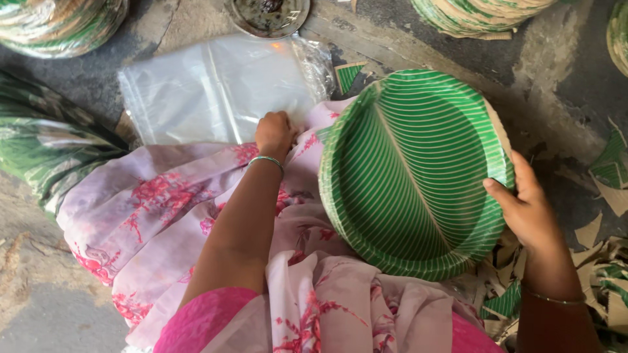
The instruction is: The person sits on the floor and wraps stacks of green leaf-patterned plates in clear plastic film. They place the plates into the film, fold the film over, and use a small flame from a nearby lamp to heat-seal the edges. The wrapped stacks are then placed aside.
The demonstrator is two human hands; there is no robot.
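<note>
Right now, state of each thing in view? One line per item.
Green striped paper plates: stacked, tilted on the lap, gripped at the right rim.
Right hand: closed on the stack's rim.
Left hand: closed, pinching the bag's edge.
Clear plastic bags: flat on the floor, empty.
Metal dish: upright, dark residue inside.
Paper offcuts: scattered on the floor.

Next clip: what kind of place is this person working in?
Probably a small floor-level workshop making paper plates. The right hand holds a stack of green striped plates, the left hand grips clear plastic bags, more plate stacks stand around, and trimmed offcuts litter the concrete floor.
</note>
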